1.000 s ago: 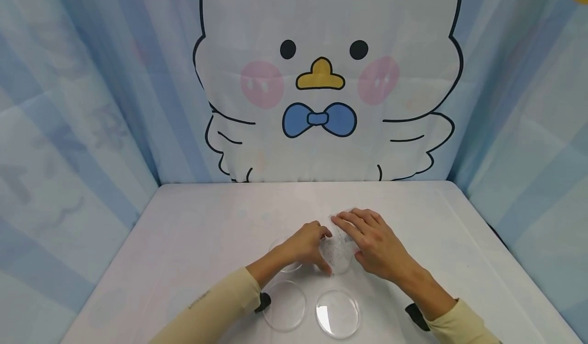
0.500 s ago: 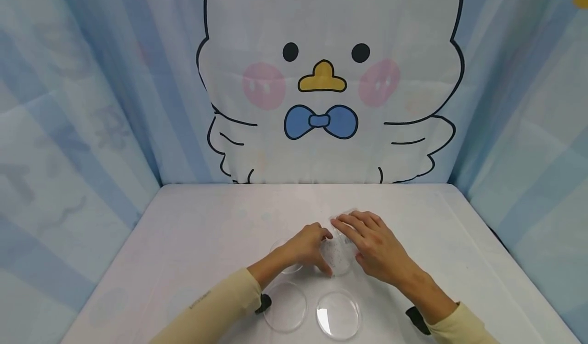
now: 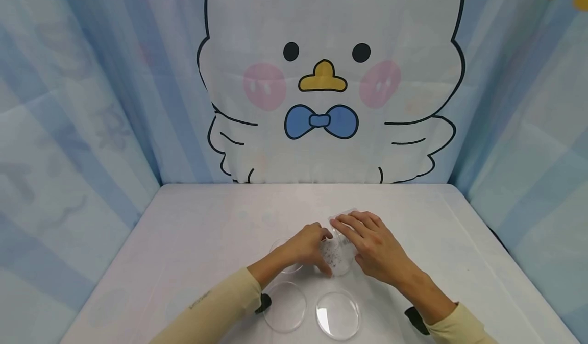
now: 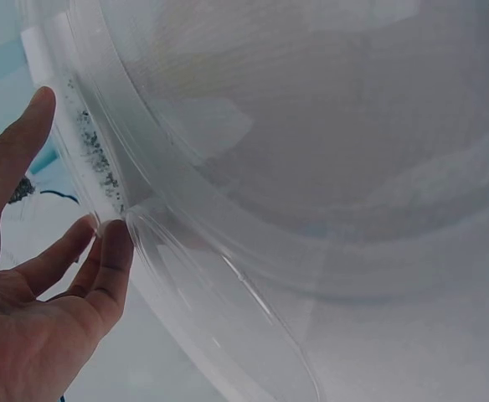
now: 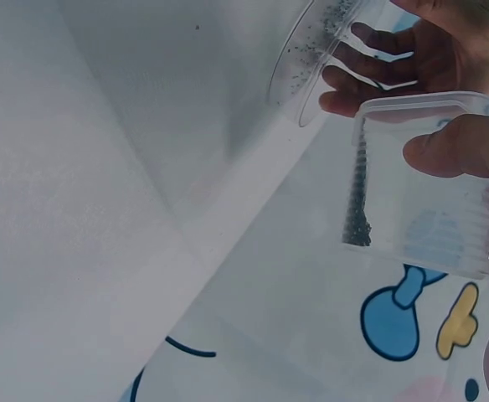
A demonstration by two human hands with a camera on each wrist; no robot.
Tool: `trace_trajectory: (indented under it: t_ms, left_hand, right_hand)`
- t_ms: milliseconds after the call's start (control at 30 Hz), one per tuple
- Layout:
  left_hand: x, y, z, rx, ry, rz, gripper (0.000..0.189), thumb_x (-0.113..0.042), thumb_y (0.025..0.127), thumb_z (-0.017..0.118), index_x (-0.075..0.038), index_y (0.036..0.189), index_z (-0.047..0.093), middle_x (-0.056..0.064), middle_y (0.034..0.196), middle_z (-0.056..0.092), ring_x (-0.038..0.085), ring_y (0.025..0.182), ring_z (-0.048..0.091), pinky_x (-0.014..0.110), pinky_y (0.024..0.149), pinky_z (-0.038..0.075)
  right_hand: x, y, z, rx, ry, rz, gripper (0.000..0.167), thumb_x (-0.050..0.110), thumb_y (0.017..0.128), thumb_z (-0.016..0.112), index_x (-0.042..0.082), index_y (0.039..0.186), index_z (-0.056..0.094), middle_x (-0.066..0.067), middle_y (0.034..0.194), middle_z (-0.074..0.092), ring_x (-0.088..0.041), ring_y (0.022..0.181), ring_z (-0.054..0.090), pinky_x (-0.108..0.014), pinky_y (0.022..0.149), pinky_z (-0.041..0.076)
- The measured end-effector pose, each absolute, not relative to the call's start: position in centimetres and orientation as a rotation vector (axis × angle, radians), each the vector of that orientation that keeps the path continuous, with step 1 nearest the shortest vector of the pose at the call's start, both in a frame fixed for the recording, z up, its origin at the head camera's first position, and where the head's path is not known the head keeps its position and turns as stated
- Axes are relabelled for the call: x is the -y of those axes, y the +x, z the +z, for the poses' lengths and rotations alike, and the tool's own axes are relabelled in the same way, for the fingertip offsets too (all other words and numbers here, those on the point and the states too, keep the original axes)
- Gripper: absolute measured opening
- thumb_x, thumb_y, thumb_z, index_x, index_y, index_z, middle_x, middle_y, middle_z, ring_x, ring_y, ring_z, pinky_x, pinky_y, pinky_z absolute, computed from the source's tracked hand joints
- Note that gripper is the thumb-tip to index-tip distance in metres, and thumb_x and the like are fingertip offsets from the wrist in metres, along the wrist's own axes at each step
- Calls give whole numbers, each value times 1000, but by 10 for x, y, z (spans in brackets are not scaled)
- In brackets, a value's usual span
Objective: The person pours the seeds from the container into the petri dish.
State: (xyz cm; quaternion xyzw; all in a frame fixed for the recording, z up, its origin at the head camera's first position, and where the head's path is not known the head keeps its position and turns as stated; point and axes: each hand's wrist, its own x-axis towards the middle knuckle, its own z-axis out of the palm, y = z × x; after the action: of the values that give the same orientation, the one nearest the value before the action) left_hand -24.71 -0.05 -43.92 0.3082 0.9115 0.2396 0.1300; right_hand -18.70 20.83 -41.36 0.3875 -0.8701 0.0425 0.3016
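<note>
The left hand (image 3: pixel 303 246) grasps a grain-speckled dish (image 3: pixel 333 256); just beyond it, the right hand (image 3: pixel 374 247) grips a box (image 5: pixel 412 201) with dark grains (image 5: pixel 358 230) inside. Pouring seems partway; two discs (image 3: pixel 338 315) nearer than the dish look unfilled.

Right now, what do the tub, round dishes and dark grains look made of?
Tub: likely plastic, semi-clear and slightly cloudy; the blue print shows hazily through.
Round dishes: plastic or glass, clear and glossy; sharp glare on one, table visible through.
Dark grains: too small to tell material.
</note>
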Motion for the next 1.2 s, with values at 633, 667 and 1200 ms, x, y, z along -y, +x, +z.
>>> trace_trajectory:
  t_ms: [633, 667, 1200]
  left_hand:
    - [0, -247, -439, -2642, 875, 722, 83, -32, 61, 104, -5, 131, 69, 6, 114, 65, 12, 98, 57, 24, 90, 52]
    - [0, -247, -439, -2640, 875, 725, 83, -32, 61, 104, -5, 131, 69, 6, 113, 65, 12, 98, 57, 24, 90, 52]
    - [1, -245, -437, -2641, 879, 728, 82, -30, 61, 104, -4, 130, 69, 7, 112, 66, 13, 97, 57, 24, 89, 53]
  right_hand:
    - [-208, -189, -412, 2301, 1032, 76, 98, 0, 55, 97, 11, 144, 60, -8, 137, 64, -30, 125, 57, -48, 109, 43]
    - [-208, -189, -412, 2299, 1033, 75, 98, 0, 55, 97, 11, 144, 60, -8, 136, 64, -30, 125, 57, -48, 109, 43]
    - [-206, -186, -412, 2297, 1029, 65, 94, 0, 57, 96, 11, 143, 61, -8, 136, 65, -31, 125, 57, -49, 109, 44]
